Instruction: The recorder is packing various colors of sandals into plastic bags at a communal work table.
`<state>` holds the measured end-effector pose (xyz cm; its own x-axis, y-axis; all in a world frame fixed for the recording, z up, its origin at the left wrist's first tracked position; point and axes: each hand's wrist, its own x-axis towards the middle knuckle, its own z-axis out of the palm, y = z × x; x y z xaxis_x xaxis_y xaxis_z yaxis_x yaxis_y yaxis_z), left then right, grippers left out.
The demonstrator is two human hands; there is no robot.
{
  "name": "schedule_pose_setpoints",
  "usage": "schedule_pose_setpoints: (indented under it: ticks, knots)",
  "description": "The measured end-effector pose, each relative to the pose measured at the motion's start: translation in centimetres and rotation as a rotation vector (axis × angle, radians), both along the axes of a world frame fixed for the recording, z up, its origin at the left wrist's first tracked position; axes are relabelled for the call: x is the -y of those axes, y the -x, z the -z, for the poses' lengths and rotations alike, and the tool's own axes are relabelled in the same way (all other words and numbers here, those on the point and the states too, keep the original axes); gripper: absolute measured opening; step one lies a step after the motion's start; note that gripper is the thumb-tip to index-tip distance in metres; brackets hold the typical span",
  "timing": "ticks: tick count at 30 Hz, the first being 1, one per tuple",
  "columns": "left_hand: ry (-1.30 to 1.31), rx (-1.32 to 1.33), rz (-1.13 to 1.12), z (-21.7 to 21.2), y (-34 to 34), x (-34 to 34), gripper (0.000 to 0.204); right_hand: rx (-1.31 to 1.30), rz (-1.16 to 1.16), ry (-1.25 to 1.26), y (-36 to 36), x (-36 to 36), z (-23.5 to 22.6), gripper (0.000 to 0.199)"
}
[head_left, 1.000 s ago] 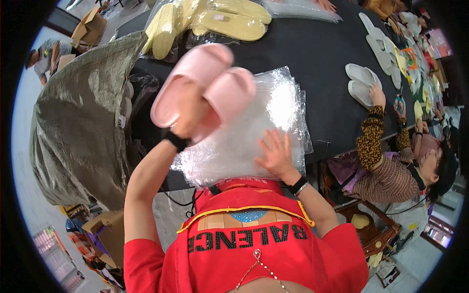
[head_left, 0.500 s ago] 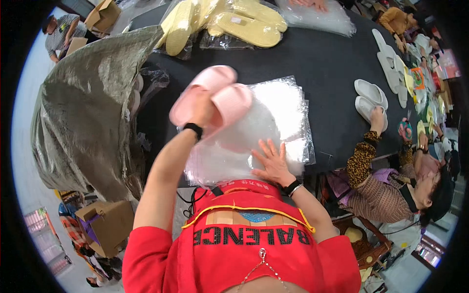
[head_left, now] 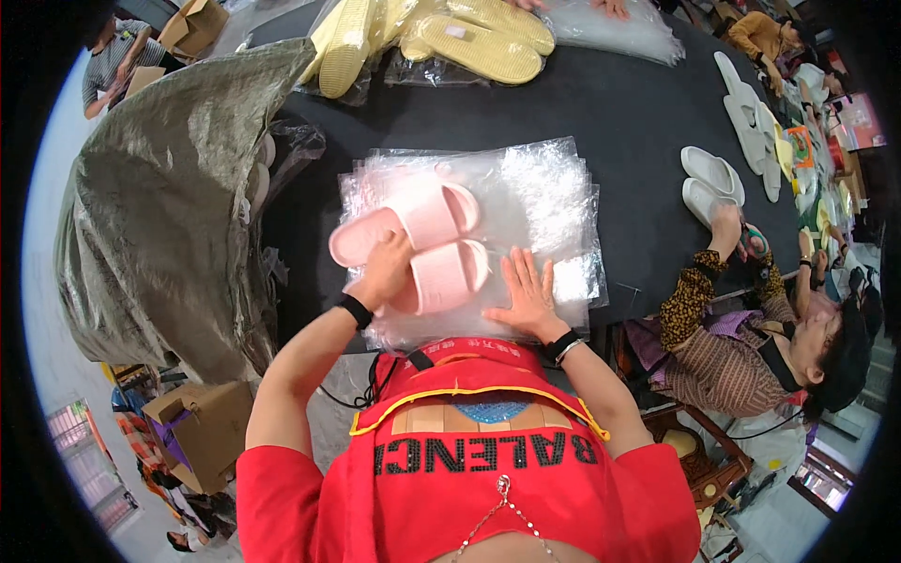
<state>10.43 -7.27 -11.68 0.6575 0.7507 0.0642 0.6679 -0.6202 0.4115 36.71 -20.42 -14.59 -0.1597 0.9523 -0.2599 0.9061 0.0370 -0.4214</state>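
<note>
Seen from above, a person in a red top stands at a black desk (head_left: 619,122) with a stack of clear plastic bags (head_left: 544,188) spread in front of them. The left hand (head_left: 387,270) is clamped on a pair of pink slippers (head_left: 427,244), which lie side by side on the bags, while the right hand (head_left: 527,293) presses flat, fingers spread, on the bags just beside the slippers. Yellow slippers (head_left: 479,42) lie at the desk's far edge, white slippers (head_left: 709,178) to the right near a seated co-worker's hand (head_left: 725,223), and a large grey-green sack (head_left: 169,188) slumps on the left.
</note>
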Motion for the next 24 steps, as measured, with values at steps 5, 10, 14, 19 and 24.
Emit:
schedule_pose_setpoints:
  ticks: [5,10,14,19,24]
  knots:
    - [-0.072,-0.048,-0.04,-4.4,-0.1,-2.6,0.03,-0.003,0.03,0.151,-0.9,-0.8,-2.9,0.099]
    - [-0.051,0.045,0.215,-6.1,-5.1,-0.3,0.021,-0.64,0.172,-0.015,-0.9,-3.4,-7.0,0.065]
    - [0.116,0.252,0.349,-7.3,-8.7,-0.3,0.031,-0.928,0.374,0.032,-3.7,-4.1,-5.9,0.039]
    - [0.007,0.354,0.217,-5.5,-7.0,0.6,0.052,-0.721,0.674,-0.326,-12.4,-5.1,-10.4,0.029]
    - [0.208,-0.05,-0.081,-0.8,-3.5,1.0,0.054,-0.849,0.911,-0.624,-23.0,-9.5,-13.3,0.059]
